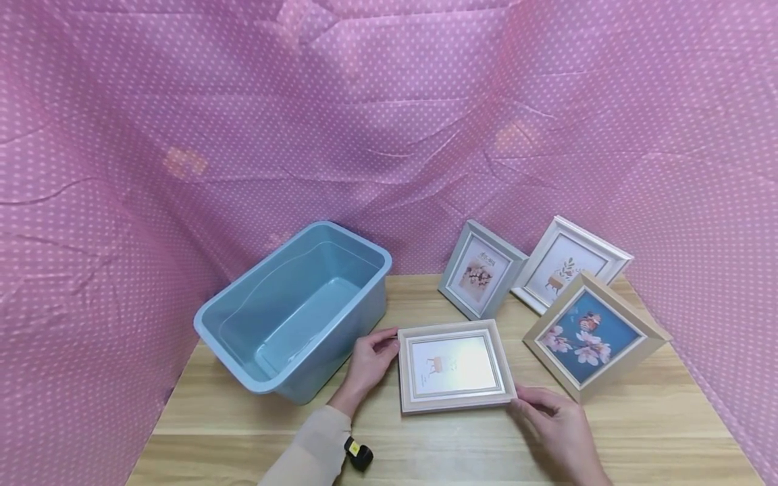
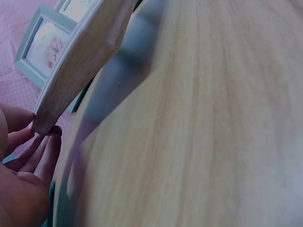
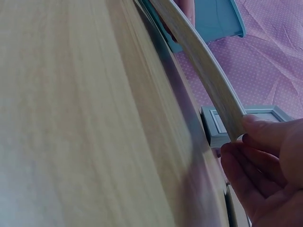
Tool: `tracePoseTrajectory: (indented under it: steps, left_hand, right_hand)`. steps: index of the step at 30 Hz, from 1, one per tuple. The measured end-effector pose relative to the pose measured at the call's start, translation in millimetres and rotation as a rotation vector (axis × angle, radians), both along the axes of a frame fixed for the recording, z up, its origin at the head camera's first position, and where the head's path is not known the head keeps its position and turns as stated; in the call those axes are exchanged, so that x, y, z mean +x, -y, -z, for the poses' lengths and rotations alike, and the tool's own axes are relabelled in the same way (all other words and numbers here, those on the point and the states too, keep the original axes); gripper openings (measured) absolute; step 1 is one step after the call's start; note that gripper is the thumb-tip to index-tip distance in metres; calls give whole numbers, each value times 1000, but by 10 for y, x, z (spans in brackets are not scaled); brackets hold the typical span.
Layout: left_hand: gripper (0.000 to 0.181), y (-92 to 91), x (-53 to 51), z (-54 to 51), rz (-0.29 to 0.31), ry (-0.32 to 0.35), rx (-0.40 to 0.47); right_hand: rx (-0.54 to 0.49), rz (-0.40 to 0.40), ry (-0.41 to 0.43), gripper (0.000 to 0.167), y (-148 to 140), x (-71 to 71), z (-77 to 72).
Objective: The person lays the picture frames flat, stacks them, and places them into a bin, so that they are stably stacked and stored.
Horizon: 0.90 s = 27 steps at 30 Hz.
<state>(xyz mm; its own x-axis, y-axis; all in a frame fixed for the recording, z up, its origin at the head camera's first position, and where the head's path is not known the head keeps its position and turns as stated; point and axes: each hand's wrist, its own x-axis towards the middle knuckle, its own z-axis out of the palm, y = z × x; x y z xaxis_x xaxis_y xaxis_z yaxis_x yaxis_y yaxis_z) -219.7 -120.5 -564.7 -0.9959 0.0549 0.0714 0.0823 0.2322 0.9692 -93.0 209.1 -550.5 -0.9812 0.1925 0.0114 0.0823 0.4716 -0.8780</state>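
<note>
A cream picture frame (image 1: 450, 368) with a small plant print lies face up between both hands, its long side running left to right. My left hand (image 1: 372, 359) pinches its upper left corner between thumb and fingers. At the lower right corner, my right hand (image 1: 558, 426) pinches the edge. In the left wrist view the underside edge of the frame (image 2: 78, 66) is lifted off the wood, with a shadow below. The right wrist view also shows the frame's side (image 3: 208, 68) above the table, thumb on top and fingers beneath.
A blue-grey plastic tub (image 1: 292, 307) stands open at the left, with bare inside walls. Behind and to the right stand a grey frame (image 1: 477, 270), a white frame (image 1: 565, 263) and a beige frame with a blue flower picture (image 1: 588, 336). Pink dotted cloth (image 1: 389, 121) hangs around the wooden table (image 1: 437, 449).
</note>
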Motion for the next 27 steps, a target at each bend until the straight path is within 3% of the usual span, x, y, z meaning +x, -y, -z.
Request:
tracePoseTrajectory:
  steps: [17, 27]
  left_hand:
    - [34, -49, -52, 104, 45, -13, -130]
    - [35, -118, -58, 68, 34, -16, -190]
  right_hand:
    - [58, 32, -60, 13, 20, 3, 138]
    - [51, 60, 77, 16, -2, -21, 134]
